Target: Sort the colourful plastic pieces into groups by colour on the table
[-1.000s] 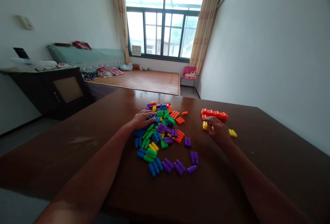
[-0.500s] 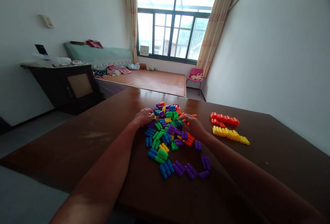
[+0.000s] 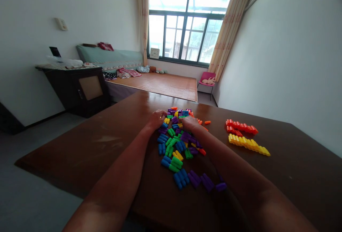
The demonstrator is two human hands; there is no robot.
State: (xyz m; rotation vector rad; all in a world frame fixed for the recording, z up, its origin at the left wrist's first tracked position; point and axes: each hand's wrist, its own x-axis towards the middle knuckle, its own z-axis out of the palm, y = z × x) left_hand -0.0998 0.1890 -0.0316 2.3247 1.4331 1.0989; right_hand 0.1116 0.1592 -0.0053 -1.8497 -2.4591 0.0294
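Small ribbed plastic building pieces in purple, green, blue, yellow and orange lie in a loose pile (image 3: 173,141) on the brown table (image 3: 120,132). At the pile's far left edge is my left hand (image 3: 157,118), its fingers loosely stretched beside yellow and blue pieces. I see nothing held in it. My right hand (image 3: 190,123) reaches over the upper middle of the pile, fingers pointing left among the pieces. Its fingertips are partly hidden, so any grip there is unclear. My right forearm covers some pieces on the near right side.
To the right lie a joined orange-red row (image 3: 242,126), a shorter red row (image 3: 234,130) and a yellow row (image 3: 248,144). A single orange piece (image 3: 207,122) is apart from the pile. Beyond the table are a bed (image 3: 160,84), a dark cabinet (image 3: 77,89) and a pink chair (image 3: 207,78).
My right hand has moved left across the pile, now covering green pieces near its middle. My left hand stays at the left edge. The whole view has shifted slightly.
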